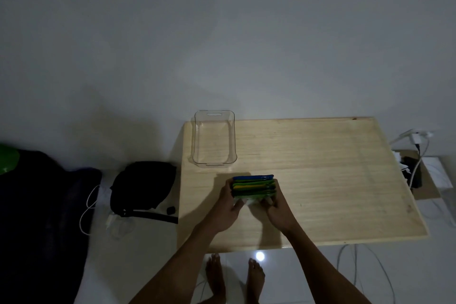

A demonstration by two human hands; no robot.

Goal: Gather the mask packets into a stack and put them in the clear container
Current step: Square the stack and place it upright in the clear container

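Observation:
Several mask packets [254, 186], with blue, green and yellow edges, are pressed together into one stack standing on the wooden table [320, 180]. My left hand [228, 207] grips the stack's left side and my right hand [277, 207] grips its right side, thumbs on the near face. The clear container [214, 139] stands empty at the table's far left corner, a short way beyond the stack.
A black bag [143, 186] and a white cable [87, 207] lie on the floor left of the table. Chargers and cables [414, 155] sit off the table's right edge. Dark fabric [37, 217] fills the left. My bare feet [234, 276] stand below the table's near edge.

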